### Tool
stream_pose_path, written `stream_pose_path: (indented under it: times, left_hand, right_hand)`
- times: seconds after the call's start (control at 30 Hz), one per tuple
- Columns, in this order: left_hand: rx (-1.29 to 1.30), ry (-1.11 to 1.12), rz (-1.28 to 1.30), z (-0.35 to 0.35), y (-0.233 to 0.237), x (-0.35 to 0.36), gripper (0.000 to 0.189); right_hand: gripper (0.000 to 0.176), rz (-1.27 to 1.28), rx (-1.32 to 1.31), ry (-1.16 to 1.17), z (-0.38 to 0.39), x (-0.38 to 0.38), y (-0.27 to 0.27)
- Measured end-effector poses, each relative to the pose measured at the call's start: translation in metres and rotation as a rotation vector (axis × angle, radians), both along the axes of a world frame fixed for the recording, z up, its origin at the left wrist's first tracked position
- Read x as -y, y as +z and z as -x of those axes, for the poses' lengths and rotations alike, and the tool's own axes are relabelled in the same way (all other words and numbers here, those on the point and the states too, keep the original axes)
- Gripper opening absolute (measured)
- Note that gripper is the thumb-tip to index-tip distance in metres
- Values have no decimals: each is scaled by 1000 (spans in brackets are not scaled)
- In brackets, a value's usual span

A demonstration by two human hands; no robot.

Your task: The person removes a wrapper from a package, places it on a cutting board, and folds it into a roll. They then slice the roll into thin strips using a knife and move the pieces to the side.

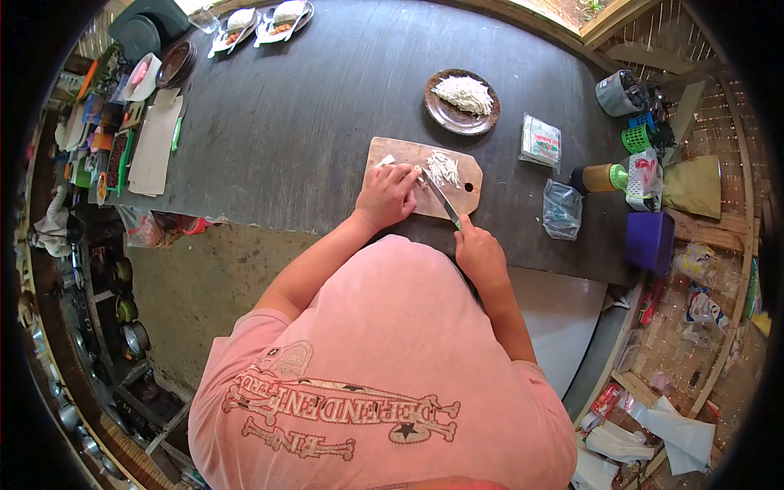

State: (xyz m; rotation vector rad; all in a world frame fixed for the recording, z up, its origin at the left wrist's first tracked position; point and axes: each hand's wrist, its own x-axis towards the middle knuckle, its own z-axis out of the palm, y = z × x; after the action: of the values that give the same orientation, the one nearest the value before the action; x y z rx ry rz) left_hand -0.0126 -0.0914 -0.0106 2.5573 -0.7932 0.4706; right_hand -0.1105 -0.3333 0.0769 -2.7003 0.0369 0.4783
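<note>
My right hand (482, 252) is wrapped round the green handle of a knife (442, 199), whose blade lies slanted across the wooden cutting board (392, 150). Curled fingers of my left hand (387, 196) press a white piece of food against the board, right beside the blade tip; most of that piece is hidden under them. Thin white strips (443, 168) lie in a small heap right of the blade. Another white chunk (386, 161) rests above my left fingers. Beyond the board, a brown plate (438, 115) carries a mound of similar white shreds (464, 94).
To the right are a plastic-wrapped pack (541, 140), a clear plastic bag (562, 210) and a green-lidded jar (600, 178). Two plates of food (282, 23) stand at the far left edge. Cardboard (155, 147) and a green knife (177, 134) lie left.
</note>
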Motion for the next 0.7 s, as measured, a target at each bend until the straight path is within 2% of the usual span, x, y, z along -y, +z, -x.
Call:
stream_pose_path:
  times: [0.37, 0.53, 0.7]
  left_hand:
    - [12, 2, 39, 0, -3, 0, 40]
    - [5, -27, 67, 0, -3, -1, 26]
    - [28, -25, 79, -1, -3, -1, 25]
  right_hand:
    - [42, -73, 88, -4, -2, 6, -3]
    - [39, -68, 180, 33, -1, 0, -6]
    - [39, -19, 130, 59, -4, -3, -5]
